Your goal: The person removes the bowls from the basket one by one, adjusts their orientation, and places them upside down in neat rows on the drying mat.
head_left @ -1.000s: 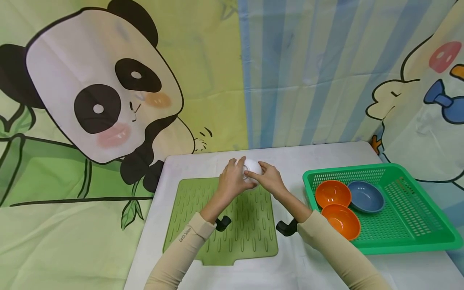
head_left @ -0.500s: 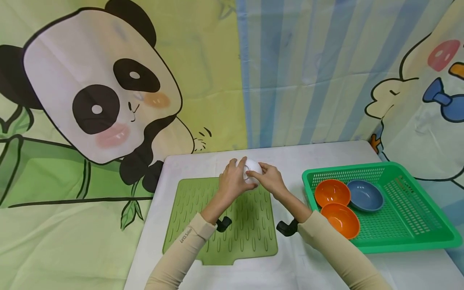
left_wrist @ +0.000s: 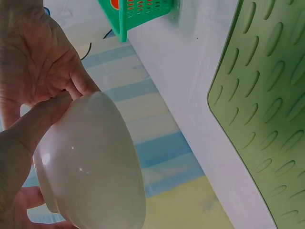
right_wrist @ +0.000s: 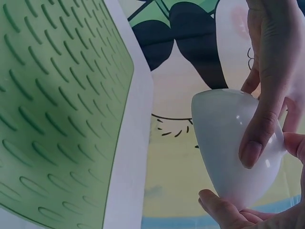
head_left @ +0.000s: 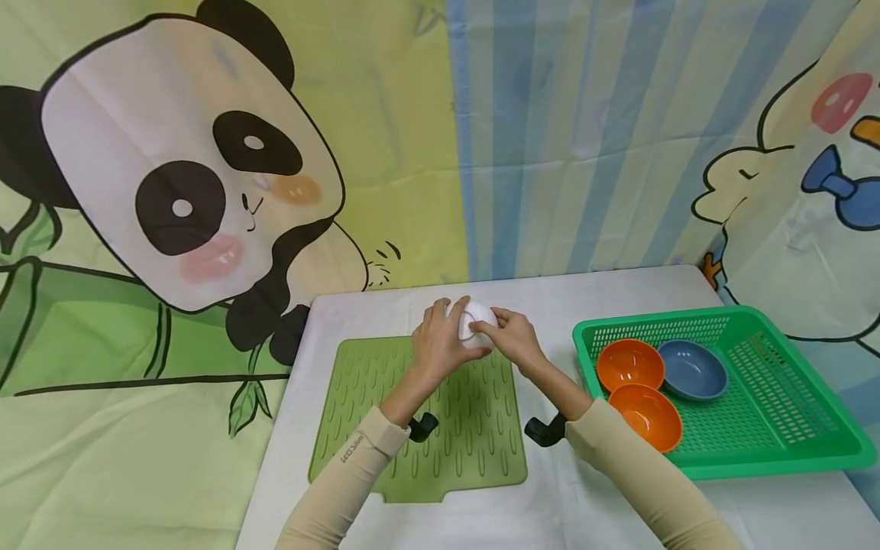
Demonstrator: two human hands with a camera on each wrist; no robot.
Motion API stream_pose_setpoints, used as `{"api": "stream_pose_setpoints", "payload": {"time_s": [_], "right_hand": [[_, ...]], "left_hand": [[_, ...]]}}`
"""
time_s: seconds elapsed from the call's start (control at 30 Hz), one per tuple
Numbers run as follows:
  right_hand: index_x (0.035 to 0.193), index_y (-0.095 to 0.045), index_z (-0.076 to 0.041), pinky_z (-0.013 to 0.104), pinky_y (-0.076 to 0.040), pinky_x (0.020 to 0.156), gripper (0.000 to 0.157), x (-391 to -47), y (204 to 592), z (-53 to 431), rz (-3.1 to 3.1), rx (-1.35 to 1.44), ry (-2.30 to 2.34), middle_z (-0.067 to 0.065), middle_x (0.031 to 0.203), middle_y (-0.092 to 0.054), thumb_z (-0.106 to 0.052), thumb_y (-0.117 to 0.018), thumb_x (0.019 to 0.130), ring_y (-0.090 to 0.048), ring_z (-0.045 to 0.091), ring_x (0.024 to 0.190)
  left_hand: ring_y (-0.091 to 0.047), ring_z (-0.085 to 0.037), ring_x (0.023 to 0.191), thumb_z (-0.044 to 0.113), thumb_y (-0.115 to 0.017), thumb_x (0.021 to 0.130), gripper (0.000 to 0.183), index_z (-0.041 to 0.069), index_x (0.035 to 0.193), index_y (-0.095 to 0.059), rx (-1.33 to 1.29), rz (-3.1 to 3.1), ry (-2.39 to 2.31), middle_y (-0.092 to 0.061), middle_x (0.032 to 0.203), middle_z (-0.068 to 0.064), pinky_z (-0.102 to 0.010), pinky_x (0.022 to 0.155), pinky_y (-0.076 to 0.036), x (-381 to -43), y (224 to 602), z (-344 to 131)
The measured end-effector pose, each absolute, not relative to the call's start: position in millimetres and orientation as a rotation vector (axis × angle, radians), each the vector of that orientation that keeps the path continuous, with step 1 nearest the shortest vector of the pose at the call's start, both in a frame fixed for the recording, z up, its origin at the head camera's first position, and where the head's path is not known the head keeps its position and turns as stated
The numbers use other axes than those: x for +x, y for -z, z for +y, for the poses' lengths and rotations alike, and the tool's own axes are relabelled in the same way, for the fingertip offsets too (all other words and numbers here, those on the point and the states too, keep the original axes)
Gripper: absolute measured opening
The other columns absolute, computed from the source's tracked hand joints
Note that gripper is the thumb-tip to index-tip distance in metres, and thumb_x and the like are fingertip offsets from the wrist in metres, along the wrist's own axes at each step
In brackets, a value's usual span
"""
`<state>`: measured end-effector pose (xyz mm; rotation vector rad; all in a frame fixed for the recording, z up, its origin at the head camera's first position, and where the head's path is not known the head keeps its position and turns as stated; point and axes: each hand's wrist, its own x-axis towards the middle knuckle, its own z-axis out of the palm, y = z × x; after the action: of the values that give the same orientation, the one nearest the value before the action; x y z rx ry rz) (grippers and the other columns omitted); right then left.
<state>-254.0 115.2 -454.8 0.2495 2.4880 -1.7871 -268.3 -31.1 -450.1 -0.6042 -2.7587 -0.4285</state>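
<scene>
A white bowl (head_left: 479, 315) is held up off the table, tipped on its side, over the far right part of a green ridged mat (head_left: 412, 443). My left hand (head_left: 438, 336) grips it from the left, its thumb lying along the glossy outer wall in the right wrist view. From the right, my right hand (head_left: 512, 338) pinches the bowl, thumb near the foot ring. Both wrist views show the bowl's smooth outside, seen as a bowl (left_wrist: 102, 162) in the left one and as a bowl (right_wrist: 228, 143) in the right one. Its inside is hidden.
To the right stands a green perforated basket (head_left: 811, 464) with two orange bowls, one an upper orange bowl (head_left: 630, 365), the other a lower orange bowl (head_left: 646, 418), and a blue bowl (head_left: 693, 370). A white-covered table (head_left: 550, 496) lies underneath. Printed curtains (head_left: 550, 137) hang behind.
The white bowl has turned slightly between my hands, with its foot ring shifting a little. Both hands stay in nearly the same place and keep their hold. The basket's contents have not moved.
</scene>
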Motion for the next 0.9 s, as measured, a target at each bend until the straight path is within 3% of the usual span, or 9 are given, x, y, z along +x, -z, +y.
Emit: {"api": "stream_pose_setpoints", "payload": {"time_s": [0.33,0.57,0.73,0.9], "right_hand": [[0.136,-0.044,-0.002,0.039,-0.048,0.086,0.071,-255.4,456.5,116.1,2.467,0.26,1.811,0.013,0.126,-0.055,-0.039,-0.068,0.081,-0.055,0.025,0.11],[0.136,-0.044,-0.001,0.039,-0.049,0.085,0.072,-255.8,456.1,118.4,2.477,0.275,1.801,0.014,0.126,-0.056,-0.041,-0.068,0.08,-0.055,0.026,0.11],[0.136,-0.044,-0.002,0.04,-0.048,0.086,0.074,-255.4,454.8,120.6,2.467,0.289,1.802,0.015,0.126,-0.055,-0.042,-0.068,0.079,-0.054,0.026,0.111],[0.137,-0.042,-0.001,0.04,-0.05,0.084,0.072,-255.8,456.2,122.5,2.424,0.287,1.833,0.017,0.129,-0.052,-0.039,-0.067,0.081,-0.056,0.029,0.11]], "left_hand": [[-0.053,-0.03,0.103,0.061,-0.077,0.059,0.09,0.021,0.135,-0.048,-0.617,-2.742,0.486,-0.048,0.125,-0.015,-0.043,0.064,-0.052,-268.8,450.9,-32.3],[-0.048,-0.031,0.112,0.065,-0.075,0.057,0.097,0.025,0.139,-0.043,-0.595,-2.78,0.623,-0.044,0.132,-0.013,-0.046,0.075,-0.048,-273.5,453.4,-35.6],[-0.047,-0.03,0.113,0.062,-0.076,0.06,0.102,0.023,0.144,-0.034,-0.564,-2.887,1.003,-0.04,0.135,-0.014,-0.046,0.079,-0.047,-281.1,452.0,-47.4],[-0.051,-0.03,0.112,0.058,-0.073,0.067,0.092,0.019,0.142,-0.037,-0.278,-2.937,1.566,-0.046,0.132,-0.015,-0.046,0.082,-0.048,-288.1,447.0,-64.9]]}}
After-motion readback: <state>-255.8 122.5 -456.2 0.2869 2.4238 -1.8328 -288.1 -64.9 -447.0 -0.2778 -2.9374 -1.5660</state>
